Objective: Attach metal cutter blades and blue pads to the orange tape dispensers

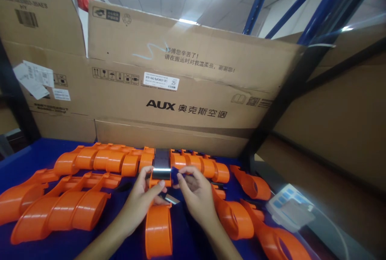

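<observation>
In the middle, my left hand (147, 191) is closed around an orange tape dispenser (159, 183). A wide dark plate with a bright toothed metal edge (162, 169) lies across its top. Just right of it, my right hand (194, 191) has its thumb and fingers bent together beside a small dark blue piece; whether the fingers grip anything is hard to see. Below and between the hands is a small shiny metal strip (172, 199). Nearest me stands another orange tape dispenser (158, 232), its round ring facing me.
Several orange dispensers (60, 211) lie in rows on the blue tabletop (120, 240) at left, with more dispensers (238, 219) at right. A cardboard sheet (187, 103) walls off the back. At right are a dark post (271, 103) and a white box with a cable (291, 207).
</observation>
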`<move>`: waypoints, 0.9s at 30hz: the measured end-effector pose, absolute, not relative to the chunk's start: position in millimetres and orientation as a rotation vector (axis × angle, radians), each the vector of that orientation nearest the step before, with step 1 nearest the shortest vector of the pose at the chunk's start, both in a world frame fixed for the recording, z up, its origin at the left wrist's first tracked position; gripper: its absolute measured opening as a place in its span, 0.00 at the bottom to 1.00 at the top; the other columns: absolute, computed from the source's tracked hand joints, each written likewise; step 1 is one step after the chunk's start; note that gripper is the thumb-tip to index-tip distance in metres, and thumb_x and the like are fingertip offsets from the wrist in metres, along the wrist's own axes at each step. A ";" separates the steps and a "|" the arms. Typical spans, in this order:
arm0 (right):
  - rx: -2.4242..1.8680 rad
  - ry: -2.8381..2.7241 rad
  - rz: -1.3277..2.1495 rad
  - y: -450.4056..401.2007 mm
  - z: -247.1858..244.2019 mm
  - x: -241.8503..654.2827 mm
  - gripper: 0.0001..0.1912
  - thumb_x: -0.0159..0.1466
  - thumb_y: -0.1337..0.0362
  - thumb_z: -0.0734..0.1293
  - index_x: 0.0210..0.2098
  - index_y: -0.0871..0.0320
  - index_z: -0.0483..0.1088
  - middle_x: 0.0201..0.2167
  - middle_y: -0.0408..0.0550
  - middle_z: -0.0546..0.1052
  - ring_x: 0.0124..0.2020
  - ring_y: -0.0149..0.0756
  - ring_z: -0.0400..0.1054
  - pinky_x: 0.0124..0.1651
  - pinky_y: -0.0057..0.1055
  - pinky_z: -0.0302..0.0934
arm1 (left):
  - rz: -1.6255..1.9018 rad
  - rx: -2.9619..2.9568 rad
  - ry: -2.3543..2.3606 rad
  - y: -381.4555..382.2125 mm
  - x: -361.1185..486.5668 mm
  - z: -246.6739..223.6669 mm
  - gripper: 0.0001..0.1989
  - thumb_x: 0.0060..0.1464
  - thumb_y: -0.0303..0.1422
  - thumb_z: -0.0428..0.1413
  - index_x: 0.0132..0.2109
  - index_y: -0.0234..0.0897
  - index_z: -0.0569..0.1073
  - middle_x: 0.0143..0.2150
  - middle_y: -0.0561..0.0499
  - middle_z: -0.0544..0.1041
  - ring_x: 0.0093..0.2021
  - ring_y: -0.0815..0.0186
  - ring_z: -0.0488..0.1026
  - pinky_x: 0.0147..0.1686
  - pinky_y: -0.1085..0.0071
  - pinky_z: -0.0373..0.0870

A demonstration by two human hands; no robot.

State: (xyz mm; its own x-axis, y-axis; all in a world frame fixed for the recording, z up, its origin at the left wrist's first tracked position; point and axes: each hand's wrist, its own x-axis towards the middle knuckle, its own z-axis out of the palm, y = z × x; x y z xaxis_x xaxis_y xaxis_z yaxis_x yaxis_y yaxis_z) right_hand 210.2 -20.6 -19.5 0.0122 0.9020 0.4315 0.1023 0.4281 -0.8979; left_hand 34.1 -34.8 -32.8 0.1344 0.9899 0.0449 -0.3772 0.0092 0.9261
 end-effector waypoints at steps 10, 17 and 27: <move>-0.926 -1.507 0.627 -28.6 -24.4 202.1 0.10 0.66 0.61 0.70 0.46 0.54 0.68 0.36 0.47 0.77 0.38 0.39 0.75 0.41 0.33 0.71 | 1.284 0.973 0.785 -32.7 35.2 -35.6 0.25 0.54 0.41 0.66 0.54 0.44 0.64 0.40 0.51 0.77 0.35 0.62 0.81 0.39 0.55 0.84; -0.925 -1.685 0.436 -27.4 -20.2 207.3 0.04 0.67 0.66 0.67 0.35 0.54 0.67 0.35 0.46 0.74 0.36 0.38 0.71 0.42 0.34 0.66 | 1.317 1.012 0.784 -29.8 33.7 -37.6 0.25 0.55 0.41 0.66 0.54 0.44 0.64 0.44 0.49 0.78 0.42 0.58 0.80 0.39 0.55 0.84; -0.915 -1.977 0.311 -29.2 -17.9 214.2 0.06 0.69 0.68 0.64 0.35 0.54 0.66 0.35 0.48 0.74 0.37 0.39 0.69 0.41 0.33 0.63 | 1.284 1.055 0.782 -35.4 34.0 -36.1 0.27 0.56 0.42 0.64 0.57 0.46 0.60 0.40 0.53 0.78 0.29 0.63 0.82 0.39 0.56 0.84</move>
